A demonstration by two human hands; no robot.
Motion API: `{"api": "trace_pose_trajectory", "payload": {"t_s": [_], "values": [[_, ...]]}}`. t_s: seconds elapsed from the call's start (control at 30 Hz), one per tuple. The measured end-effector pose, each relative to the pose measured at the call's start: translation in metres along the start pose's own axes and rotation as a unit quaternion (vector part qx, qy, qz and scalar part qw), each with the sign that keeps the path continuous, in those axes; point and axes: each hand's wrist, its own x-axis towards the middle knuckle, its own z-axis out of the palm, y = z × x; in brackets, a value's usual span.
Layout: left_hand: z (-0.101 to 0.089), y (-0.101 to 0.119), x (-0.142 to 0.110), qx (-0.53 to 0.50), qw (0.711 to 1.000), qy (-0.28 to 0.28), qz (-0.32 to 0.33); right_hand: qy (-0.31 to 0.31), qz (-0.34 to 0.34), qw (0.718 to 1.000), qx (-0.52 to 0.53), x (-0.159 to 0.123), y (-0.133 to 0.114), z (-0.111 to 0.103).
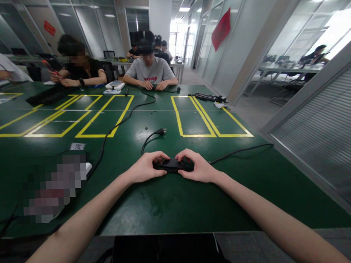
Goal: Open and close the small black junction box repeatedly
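Observation:
Between my two hands is a black power adapter (173,165), lying low over the green table. My left hand (147,166) is closed on its left end, fingers over the top and thumb along the near side. On the right end, my right hand (198,166) grips it in the same way. A black cord with a plug (161,131) curves up behind my left hand, its prongs pointing right. From behind my right hand another black cable (243,151) runs off across the table to the right. My fingers hide both ends of the adapter.
The green table (179,209) carries yellow tape outlines (197,136). A blurred-out object (54,189) lies at left, beside a long black cable (106,136). A black folded stand-like item (210,97) rests at far right. Opposite sits a person in a grey shirt (149,72); another works at left.

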Motion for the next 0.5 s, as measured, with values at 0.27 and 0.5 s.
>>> {"api": "trace_pose_trajectory", "payload": {"t_s": [0.27, 0.5], "values": [[0.002, -0.006, -0.001, 0.094, 0.994, 0.006, 0.051, -0.027, -0.034, 0.999, -0.024, 0.001, -0.001, -0.003], [0.002, -0.010, 0.002, 0.157, 0.984, 0.013, 0.079, -0.063, -0.055, 0.994, -0.077, 0.002, -0.002, -0.006]]}}
